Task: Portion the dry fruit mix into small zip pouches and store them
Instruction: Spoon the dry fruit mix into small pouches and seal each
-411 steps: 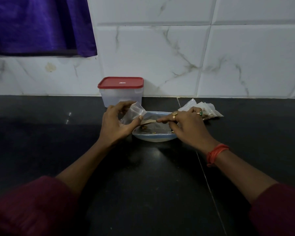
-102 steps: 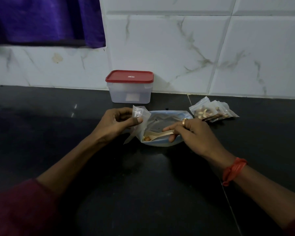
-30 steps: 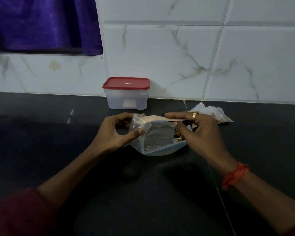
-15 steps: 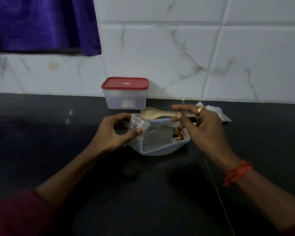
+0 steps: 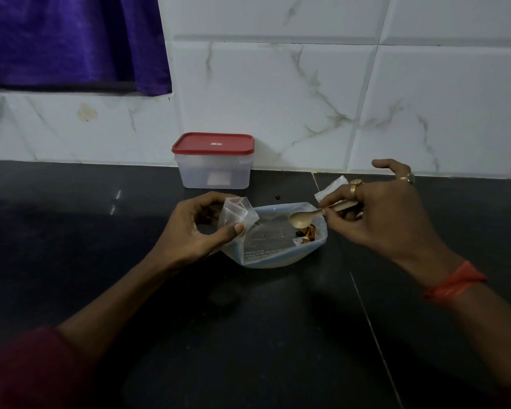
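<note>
Pouch [image 5: 237, 215] pinched in left grip [image 5: 195, 230], spoon [image 5: 302, 219] in right grip [image 5: 381, 215] — bag [image 5: 278, 249] print unreadable.

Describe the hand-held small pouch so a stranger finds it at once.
Find the red-lidded box against the tiled wall; in front of it a large clear bag lies on the black counter. At that bag's left end, the left hand pinches the small pouch, the only pouch held off the counter.

Small clear pouch [image 5: 238, 214] upright against open, nearly empty mix bag [image 5: 272, 246].
</note>
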Tool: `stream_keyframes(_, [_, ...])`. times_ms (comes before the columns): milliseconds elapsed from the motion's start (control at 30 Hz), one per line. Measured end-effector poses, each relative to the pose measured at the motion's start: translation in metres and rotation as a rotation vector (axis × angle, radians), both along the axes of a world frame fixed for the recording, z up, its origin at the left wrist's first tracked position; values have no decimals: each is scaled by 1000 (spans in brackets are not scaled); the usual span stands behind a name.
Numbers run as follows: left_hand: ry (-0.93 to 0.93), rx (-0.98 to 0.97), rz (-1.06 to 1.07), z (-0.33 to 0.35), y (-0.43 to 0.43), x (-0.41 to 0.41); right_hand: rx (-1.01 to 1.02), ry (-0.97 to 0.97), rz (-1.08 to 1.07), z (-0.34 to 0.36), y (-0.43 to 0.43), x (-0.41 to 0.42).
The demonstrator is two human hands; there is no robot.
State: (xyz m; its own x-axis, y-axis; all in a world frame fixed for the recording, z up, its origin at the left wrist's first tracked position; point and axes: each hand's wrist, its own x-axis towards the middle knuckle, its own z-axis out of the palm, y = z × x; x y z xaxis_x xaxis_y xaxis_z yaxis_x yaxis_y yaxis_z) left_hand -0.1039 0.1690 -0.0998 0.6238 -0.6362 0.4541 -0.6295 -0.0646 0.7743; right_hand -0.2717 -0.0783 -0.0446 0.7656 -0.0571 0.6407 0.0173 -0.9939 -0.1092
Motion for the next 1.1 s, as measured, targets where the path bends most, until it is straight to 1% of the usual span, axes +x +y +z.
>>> stream_keyframes(233, [-21, 25, -2, -2, 1, 2, -494, 48, -155, -14, 10, 6])
stream_keyframes(300, [-41, 36, -19, -2, 1, 1, -536, 65, -170, -16, 12, 8])
stream_keyframes(400, [-88, 49, -69, -2, 0, 0, -494, 148, -214, -18, 18, 12])
stream_keyframes(500, [-122, 71, -87, -2, -1, 0, -421, 323, -230, -16, 28, 11])
stream_keyframes(567, [-124, 78, -97, -3, -1, 0, -367, 401, -256, -15, 28, 9])
stream_keyframes(667, [-128, 81, -109, -4, -1, 1, -304, 438, -297, -19, 28, 12])
stream_keyframes(733, [-135, 79, -114, -4, -2, 0, -305, 455, -321, -22, 29, 13])
stream_keyframes(900, [-149, 82, -125, -4, -3, -2, -290, 399, -326, -30, 23, 19])
stream_keyframes(1000, [-145, 79, -130, -5, -3, -2, -217, 358, -312, -32, 15, 25])
stream_keyframes(1100, [-145, 78, -121, -5, -4, -1, -115, 240, -305, -35, 6, 30])
